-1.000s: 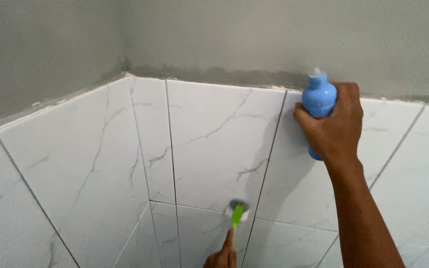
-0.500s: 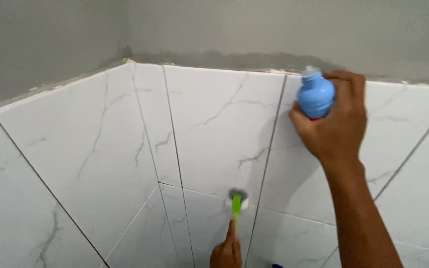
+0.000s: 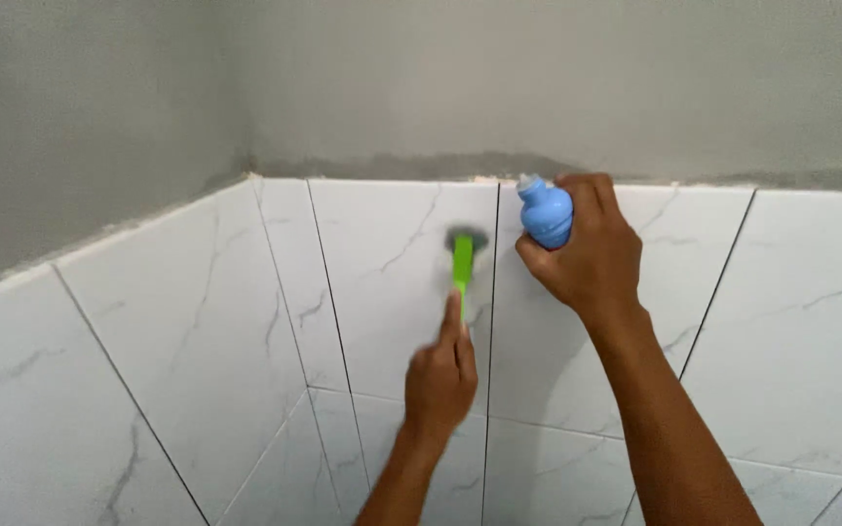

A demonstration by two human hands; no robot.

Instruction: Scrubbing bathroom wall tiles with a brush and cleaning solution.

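Observation:
My right hand (image 3: 587, 258) grips a blue plastic bottle (image 3: 545, 211), tipped so its white nozzle touches the top of a white marbled wall tile (image 3: 392, 282) near the dark grout line (image 3: 492, 292). My left hand (image 3: 440, 375) holds a small brush with a green handle (image 3: 461, 263). Its round grey head (image 3: 464, 237) presses against the tile just left of that grout line, level with the bottle and slightly blurred.
White marbled tiles cover the lower walls and meet in a corner (image 3: 280, 282) at the left. Above the tile edge runs bare grey plaster wall (image 3: 538, 78), with a rough mortar strip along the top of the tiles.
My left hand has lifted the brush from the lower tile joint up to near the tile's top edge. The bottle hand stays at the top of the wall while the view shifted.

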